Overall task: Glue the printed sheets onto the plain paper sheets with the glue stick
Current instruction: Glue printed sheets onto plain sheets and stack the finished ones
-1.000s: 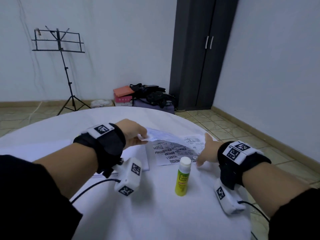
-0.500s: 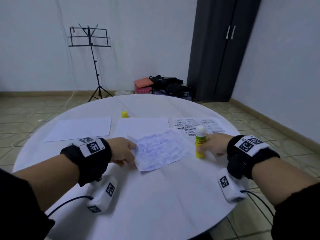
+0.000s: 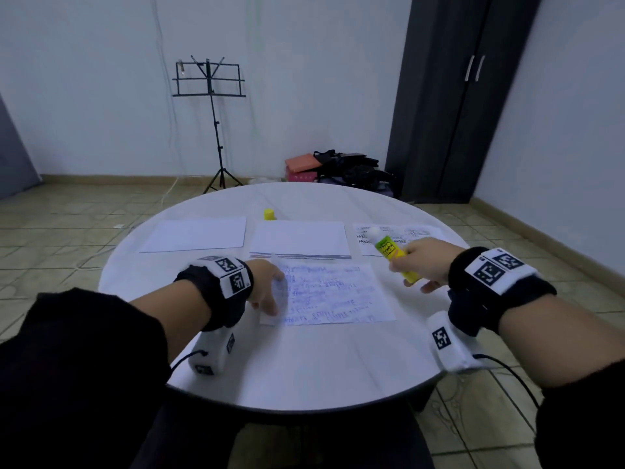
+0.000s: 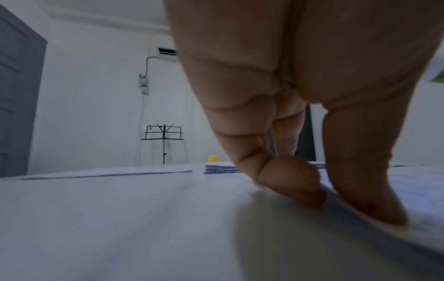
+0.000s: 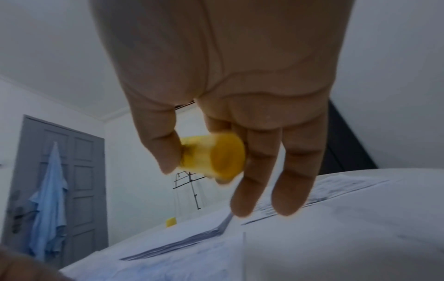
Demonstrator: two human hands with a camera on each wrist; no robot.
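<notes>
A printed sheet (image 3: 333,296) lies face down in front of me on the round white table (image 3: 304,370), its print showing through. My left hand (image 3: 274,299) pinches the sheet's curled-up left edge; in the left wrist view the fingertips (image 4: 290,182) rest on that edge. My right hand (image 3: 407,270) grips the yellow-green glue stick (image 3: 392,255), tilted and off the table, with its white tip pointing up and left. The right wrist view shows the glue stick's yellow base (image 5: 216,157) between thumb and fingers. A stack of plain sheets (image 3: 299,240) lies behind, with more printed sheets (image 3: 424,231) at the right.
One plain sheet (image 3: 196,233) lies at the back left. A yellow cap (image 3: 269,214) stands behind the plain stack. Beyond the table are a music stand (image 3: 213,106), bags on the floor (image 3: 341,167) and a dark wardrobe (image 3: 453,96).
The printed sheet was turned face down and laid in front of me, still held by my left hand. My right hand took hold of the standing glue stick and lifted it, tilted.
</notes>
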